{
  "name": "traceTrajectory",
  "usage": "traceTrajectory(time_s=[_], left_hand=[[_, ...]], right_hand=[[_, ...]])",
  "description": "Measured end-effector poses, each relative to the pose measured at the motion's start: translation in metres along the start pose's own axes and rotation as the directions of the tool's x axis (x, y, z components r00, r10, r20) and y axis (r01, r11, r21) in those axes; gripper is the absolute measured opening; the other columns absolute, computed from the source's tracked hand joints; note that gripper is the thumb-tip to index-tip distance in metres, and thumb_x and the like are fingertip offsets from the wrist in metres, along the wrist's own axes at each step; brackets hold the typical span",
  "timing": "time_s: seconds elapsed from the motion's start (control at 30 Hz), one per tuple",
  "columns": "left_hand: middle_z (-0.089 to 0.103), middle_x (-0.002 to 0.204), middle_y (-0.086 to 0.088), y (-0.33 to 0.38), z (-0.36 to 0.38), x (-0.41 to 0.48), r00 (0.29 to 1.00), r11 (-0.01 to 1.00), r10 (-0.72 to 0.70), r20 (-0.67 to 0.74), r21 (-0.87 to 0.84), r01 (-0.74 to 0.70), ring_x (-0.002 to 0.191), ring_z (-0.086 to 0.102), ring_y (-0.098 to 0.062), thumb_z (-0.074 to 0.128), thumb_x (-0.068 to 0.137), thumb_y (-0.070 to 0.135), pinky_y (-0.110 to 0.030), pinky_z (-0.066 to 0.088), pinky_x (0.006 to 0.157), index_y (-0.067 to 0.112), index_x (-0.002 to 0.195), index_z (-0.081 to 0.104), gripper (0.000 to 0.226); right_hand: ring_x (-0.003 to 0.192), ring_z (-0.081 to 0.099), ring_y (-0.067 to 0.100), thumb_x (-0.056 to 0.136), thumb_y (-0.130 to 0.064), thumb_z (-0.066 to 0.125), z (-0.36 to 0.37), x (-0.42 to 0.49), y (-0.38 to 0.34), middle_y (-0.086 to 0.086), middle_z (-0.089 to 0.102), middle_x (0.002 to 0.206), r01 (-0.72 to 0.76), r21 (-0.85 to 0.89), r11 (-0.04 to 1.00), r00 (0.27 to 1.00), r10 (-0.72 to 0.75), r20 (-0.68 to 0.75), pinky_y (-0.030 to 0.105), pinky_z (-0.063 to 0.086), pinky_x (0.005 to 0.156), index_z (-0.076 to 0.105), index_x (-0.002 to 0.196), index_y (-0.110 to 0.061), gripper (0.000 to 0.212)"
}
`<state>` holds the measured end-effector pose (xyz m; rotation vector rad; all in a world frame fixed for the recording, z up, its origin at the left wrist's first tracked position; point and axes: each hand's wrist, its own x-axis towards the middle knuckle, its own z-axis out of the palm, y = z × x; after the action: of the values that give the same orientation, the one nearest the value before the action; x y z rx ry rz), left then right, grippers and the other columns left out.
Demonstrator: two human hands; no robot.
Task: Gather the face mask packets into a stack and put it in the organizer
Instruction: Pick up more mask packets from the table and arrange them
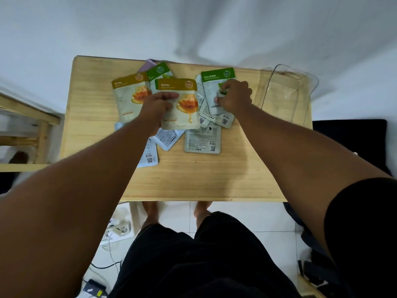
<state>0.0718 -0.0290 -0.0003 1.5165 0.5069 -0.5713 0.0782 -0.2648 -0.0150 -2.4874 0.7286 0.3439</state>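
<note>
A loose scatter of flat, glossy foil face mask packets is spread over the far half of the pale wooden table. A gold-and-white packet marked Honey is gripped along its left side by the left hand, thumb on top and fingers curled beneath. A second Honey packet lies just beyond that hand, toward the far left corner, with a green-topped packet and a lilac packet tucked behind it at the far edge. A green-and-white packet marked Cucumber is pressed down by the right hand, its fingers bent narrowly over the packet's middle. Several pale grey and blue packets lie face down, barcodes showing, partly under both hands. A clear plastic organizer tray stands at the far right corner, near the right hand.
</note>
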Motion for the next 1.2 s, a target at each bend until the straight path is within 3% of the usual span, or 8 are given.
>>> traceTrajectory(time_s=[0.1,0.17,0.5,0.63,0.8,0.9,1.07,1.2], left_hand=[[0.07,0.118,-0.007,0.003,0.0,0.001,1.0,1.0,-0.003,0.024,0.005,0.003,0.106,0.065,-0.028,0.049,0.082,-0.013,-0.041,0.059,0.083,0.02,0.087,0.076,0.043],[0.07,0.12,-0.008,0.006,-0.002,0.0,0.999,1.0,0.0,0.04,0.008,-0.001,0.106,0.066,-0.028,0.05,0.083,-0.013,-0.04,0.06,0.084,0.019,0.09,0.076,0.042],[0.071,0.103,0.001,0.019,-0.026,-0.02,0.998,0.999,-0.029,0.051,0.046,0.026,0.089,0.068,-0.02,0.053,0.087,-0.01,-0.028,0.059,0.063,0.017,0.097,0.078,0.038],[0.07,0.109,-0.002,0.024,-0.039,-0.022,0.998,0.998,-0.031,0.056,0.059,0.027,0.093,0.067,-0.023,0.056,0.09,-0.007,-0.034,0.06,0.07,0.018,0.103,0.077,0.035],[0.073,0.098,-0.001,0.03,-0.047,-0.027,0.999,1.0,-0.017,0.041,0.014,0.016,0.094,0.071,-0.027,0.067,0.089,0.005,-0.04,0.062,0.073,0.021,0.093,0.077,0.019],[0.077,0.104,-0.006,0.031,-0.056,-0.032,0.996,0.997,0.008,0.088,-0.077,-0.001,0.098,0.073,-0.029,0.079,0.084,0.02,-0.049,0.062,0.08,0.018,0.095,0.078,0.012],[0.071,0.099,-0.002,0.024,-0.073,-0.046,0.984,0.984,0.153,0.092,-0.103,-0.144,0.079,0.07,-0.013,0.073,0.089,0.008,-0.022,0.057,0.057,0.011,0.118,0.071,0.029],[0.074,0.099,-0.003,0.016,-0.093,-0.056,0.985,0.973,0.142,0.099,-0.199,-0.12,0.078,0.074,-0.011,0.069,0.089,0.0,-0.024,0.059,0.063,0.008,0.119,0.07,0.031]], right_hand=[[0.112,0.06,0.023,0.077,-0.019,0.081,-0.006,0.005,0.001,0.007,0.055,0.126,0.021,0.081,0.996,0.999,-0.018,-0.037,0.02,0.047,0.074,0.069,0.109,-0.027,0.035],[0.111,0.063,0.021,0.081,-0.012,0.075,-0.008,0.005,0.002,0.006,0.063,0.124,0.047,0.078,0.996,0.999,-0.045,-0.028,0.015,0.04,0.076,0.072,0.108,-0.022,0.03],[0.116,0.06,0.022,0.086,0.001,0.052,-0.006,-0.016,-0.004,0.007,0.067,0.126,0.009,0.392,0.92,1.0,0.0,-0.022,0.024,0.047,0.096,0.076,0.105,-0.015,0.034],[0.112,0.059,0.016,0.09,0.007,0.048,-0.028,-0.026,-0.021,0.01,0.066,0.128,0.106,0.548,0.83,0.994,-0.089,-0.057,0.021,0.047,0.091,0.074,0.111,-0.009,0.037],[0.124,0.057,0.017,0.091,0.01,0.049,-0.034,-0.049,-0.05,0.001,0.064,0.128,0.144,0.715,0.684,0.984,-0.177,-0.029,0.031,0.05,0.102,0.07,0.119,-0.01,0.041],[0.12,0.058,0.018,0.089,0.012,0.051,-0.014,-0.067,-0.07,0.008,0.064,0.133,0.155,0.702,0.695,0.974,-0.227,0.009,0.028,0.05,0.1,0.072,0.117,-0.01,0.041],[0.11,0.063,0.019,0.087,0.009,0.061,0.021,-0.098,-0.092,0.011,0.065,0.13,0.188,0.657,0.731,0.955,-0.291,0.051,0.015,0.052,0.077,0.07,0.12,-0.011,0.039],[0.102,0.063,0.008,0.078,0.004,0.075,0.04,-0.12,-0.108,0.003,0.066,0.123,0.238,0.634,0.736,0.922,-0.376,0.09,0.009,0.053,0.074,0.069,0.123,-0.014,0.048]])
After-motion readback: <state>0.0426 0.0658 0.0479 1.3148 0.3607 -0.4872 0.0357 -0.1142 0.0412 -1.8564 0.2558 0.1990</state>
